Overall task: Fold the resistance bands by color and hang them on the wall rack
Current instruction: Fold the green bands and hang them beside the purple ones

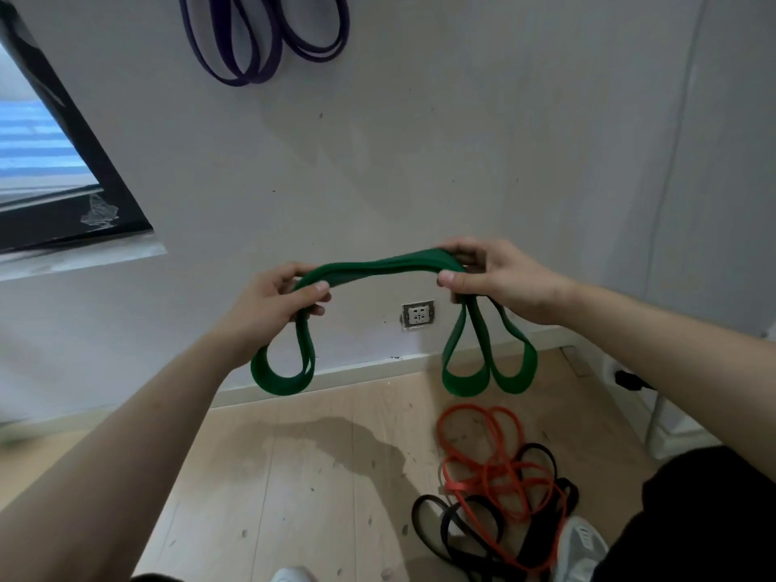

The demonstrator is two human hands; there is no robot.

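Right now both hands grip the folded green resistance band before the wall, left hand and right hand curled round its ends. Loops dangle below each fist. Purple bands hang above; orange bands and black bands lie tangled on the floor.

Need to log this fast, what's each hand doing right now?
Left hand: fingers curled round the folded green resistance band.
Right hand: fingers pinching the same band's other end.

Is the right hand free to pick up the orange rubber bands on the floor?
Probably not yet: the right hand grips the folded green rubber band with the left hand, and the orange rubber bands lie tangled with black bands.
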